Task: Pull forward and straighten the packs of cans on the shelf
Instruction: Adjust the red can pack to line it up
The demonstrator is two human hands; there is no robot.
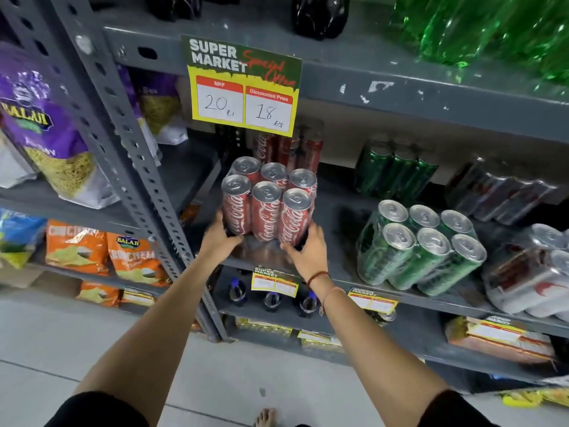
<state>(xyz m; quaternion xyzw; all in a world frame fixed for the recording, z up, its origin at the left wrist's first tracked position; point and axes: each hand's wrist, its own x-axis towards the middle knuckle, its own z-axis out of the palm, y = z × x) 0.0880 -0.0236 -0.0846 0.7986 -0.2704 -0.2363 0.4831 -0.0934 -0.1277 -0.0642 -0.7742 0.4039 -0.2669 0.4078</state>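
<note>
A shrink-wrapped pack of red cola cans [267, 204] stands upright near the front left of the grey metal shelf [335, 257]. My left hand [219, 240] grips its lower left corner and my right hand [306, 254] grips its lower right corner. Behind it a second red pack [288, 149] stands deeper on the shelf. To the right a green can pack [421, 248] leans forward at the shelf edge, with another green pack [395, 171] behind it. A dark pack [498, 192] lies at the back right, and a silver and red pack [532, 275] lies at the far right.
A yellow price sign [243, 87] hangs from the shelf above, over the red packs. A perforated grey upright [135, 155] stands just left of my left hand. Snack bags [49, 127] fill the left rack. Dark bottles [272, 298] stand on the shelf below.
</note>
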